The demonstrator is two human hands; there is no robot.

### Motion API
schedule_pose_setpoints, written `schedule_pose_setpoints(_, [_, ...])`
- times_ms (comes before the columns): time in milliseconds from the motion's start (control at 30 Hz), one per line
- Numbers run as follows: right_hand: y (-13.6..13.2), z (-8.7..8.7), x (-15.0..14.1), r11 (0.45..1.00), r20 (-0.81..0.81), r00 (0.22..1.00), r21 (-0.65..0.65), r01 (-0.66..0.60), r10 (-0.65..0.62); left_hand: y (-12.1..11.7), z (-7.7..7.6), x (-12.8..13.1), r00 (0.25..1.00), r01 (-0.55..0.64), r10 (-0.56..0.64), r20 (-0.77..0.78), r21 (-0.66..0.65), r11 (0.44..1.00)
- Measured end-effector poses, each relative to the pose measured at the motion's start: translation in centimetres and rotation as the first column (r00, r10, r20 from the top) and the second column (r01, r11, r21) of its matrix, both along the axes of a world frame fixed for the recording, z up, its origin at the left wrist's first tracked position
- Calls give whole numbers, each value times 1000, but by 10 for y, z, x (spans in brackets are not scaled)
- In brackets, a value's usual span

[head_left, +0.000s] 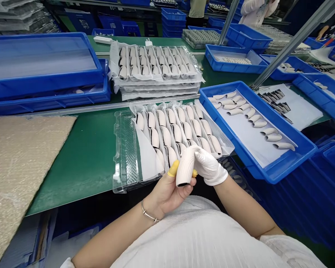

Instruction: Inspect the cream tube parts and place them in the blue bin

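Observation:
A curved, ribbed, cream-white hollow piece [186, 167] with a dark open end is held up in front of my body. My left hand [167, 190], with yellow finger cots, grips its lower part between thumb and fingers. The white-gloved right hand [210, 165] is closed on the upper end of the same piece. Just beyond both hands lies a clear plastic tray [125, 149], where similar pieces stand in rows separated by white paper strips. The tray's left part shows bare plastic and folded paper.
A blue bin [273, 169] at right holds several loose pieces on white paper. Behind the tray rises a stack of filled trays [159, 80]. Blue bins [44, 74] stand at left, near a brown board [22, 160]. A metal post [293, 41] slants across the right. People work farther back.

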State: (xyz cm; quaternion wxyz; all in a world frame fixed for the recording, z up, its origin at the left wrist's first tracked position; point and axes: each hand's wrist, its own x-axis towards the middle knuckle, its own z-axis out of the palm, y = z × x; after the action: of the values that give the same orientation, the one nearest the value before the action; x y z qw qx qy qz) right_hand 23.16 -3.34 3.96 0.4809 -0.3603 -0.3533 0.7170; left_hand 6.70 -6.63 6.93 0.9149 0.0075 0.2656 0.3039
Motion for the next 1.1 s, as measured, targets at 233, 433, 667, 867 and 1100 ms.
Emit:
schedule_pose_setpoints(233, [20, 23, -5, 997, 156, 988, 71, -29, 18, 9, -1, -15, 988, 121, -70, -135, 422, 898])
schedule_pose_setpoints(433, [64, 50, -6, 995, 301, 953, 104, 13, -44, 80, -17, -76, 492, 686, 613, -618, 709, 164])
schedule_pose_setpoints(667, [131, 42, -47, 982, 409, 894, -51, -180, 185, 119, -48, -143, 248, 956, 817, -520, 271, -117])
schedule_pose_setpoints(867, [174, 29, -104, 879, 770, 536, -66, -473, 346, 97, -67, -176, 170, 946, 835, -524, 323, 9])
schedule_pose_setpoints(1100, [198, 23, -171, 779, 958, 47, -200, -595, 282, 82, -84, -192, 182, 874, 850, -494, 478, 91])
